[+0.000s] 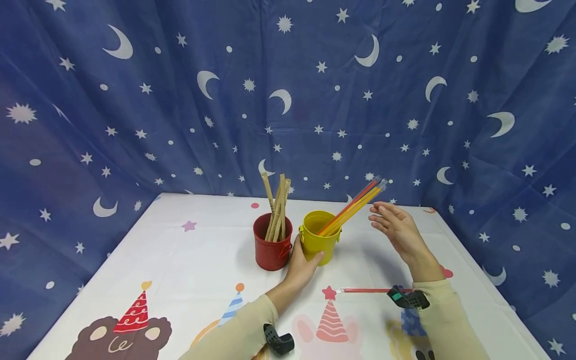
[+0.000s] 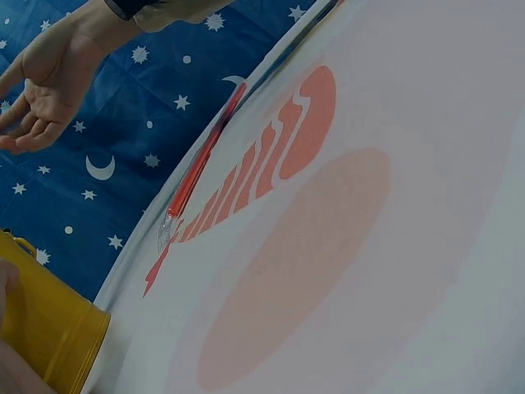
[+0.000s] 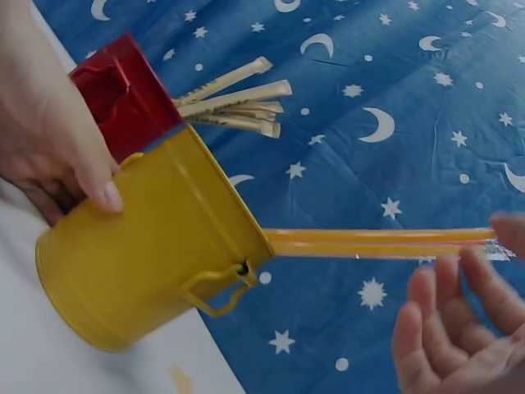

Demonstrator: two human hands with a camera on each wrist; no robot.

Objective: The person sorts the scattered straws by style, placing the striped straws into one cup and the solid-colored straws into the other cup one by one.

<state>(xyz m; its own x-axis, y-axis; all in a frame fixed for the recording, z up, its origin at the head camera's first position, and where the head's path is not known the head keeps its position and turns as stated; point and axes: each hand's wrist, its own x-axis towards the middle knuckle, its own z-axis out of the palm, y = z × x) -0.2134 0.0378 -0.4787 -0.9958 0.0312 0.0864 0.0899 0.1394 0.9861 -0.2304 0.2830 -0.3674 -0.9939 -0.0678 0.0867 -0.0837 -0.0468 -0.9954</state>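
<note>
My left hand (image 1: 302,266) grips the side of a small yellow metal bucket (image 1: 320,248), its thumb across the front. Several orange and yellow straws in clear wrappers (image 1: 355,207) lean out of that bucket to the right. Close to their upper ends is my right hand (image 1: 398,231), palm turned inward, fingers loosely bent with nothing in them. In the right wrist view, the right fingers (image 3: 447,316) lie just below the wrapped straw ends. A red bucket (image 1: 272,254) stands left of the yellow one, holding several paper-wrapped straws (image 1: 277,212).
One red wrapped straw (image 1: 366,290) lies flat on the table nearer me, partly behind my right wrist strap (image 1: 407,298). White cloth with party animal prints (image 1: 216,250) covers the table. A blue curtain with moons and stars (image 1: 288,135) hangs behind it.
</note>
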